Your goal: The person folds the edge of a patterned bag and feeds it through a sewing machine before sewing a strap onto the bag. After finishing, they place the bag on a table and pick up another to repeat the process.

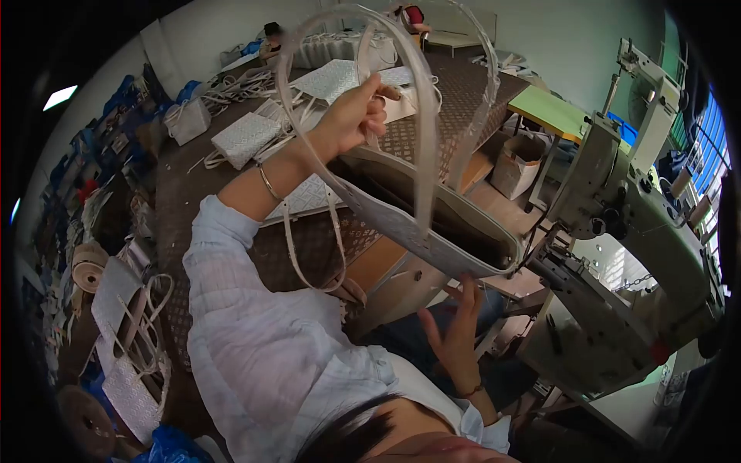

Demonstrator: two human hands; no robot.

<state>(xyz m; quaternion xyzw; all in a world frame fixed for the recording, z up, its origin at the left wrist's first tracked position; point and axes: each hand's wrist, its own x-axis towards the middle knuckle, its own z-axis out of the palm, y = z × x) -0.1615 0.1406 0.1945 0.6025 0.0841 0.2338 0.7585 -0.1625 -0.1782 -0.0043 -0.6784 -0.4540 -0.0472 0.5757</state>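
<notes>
A pale patterned bag (409,238) with an open top hangs tilted in the middle of the view. Long handles (425,147), covered in clear plastic, loop up from it. My left hand (361,114) is raised above the bag's far left end, its fingers curled round a pale strap. Below the bag's near right side is my right hand (454,336), fingers spread, with the fingertips at or close to the bag's lower edge; whether they touch cannot be told. The bag's right end is close beside the sewing machine's arm (575,289).
A large sewing machine (656,224) stands at the right. Pale bags (247,139) and straps lie on the brown patterned table (181,231). A cardboard box (517,166) is beyond the bag. Thread spools (89,266) and more bags are at left. Another person (272,42) is far back.
</notes>
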